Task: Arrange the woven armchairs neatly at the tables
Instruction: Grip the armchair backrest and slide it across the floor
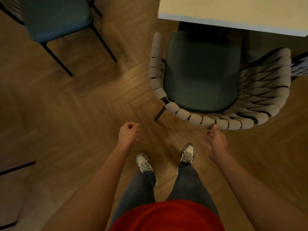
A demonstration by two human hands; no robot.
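A woven armchair (246,97) with a pale rope back and a dark green seat stands in front of me, its seat front tucked under the edge of a white table (233,12). My right hand (216,142) hovers with relaxed fingers just below the chair's back rim, fingertips nearly touching the weave. My left hand (129,133) hangs over the floor to the left of the chair, fingers loosely curled, holding nothing.
A second chair (56,19) with a teal seat and thin black legs stands at the upper left. Another woven chair's edge (300,65) shows at the far right. Black frame bars (16,167) lie at the left edge. Herringbone wood floor (83,105) spreads between them.
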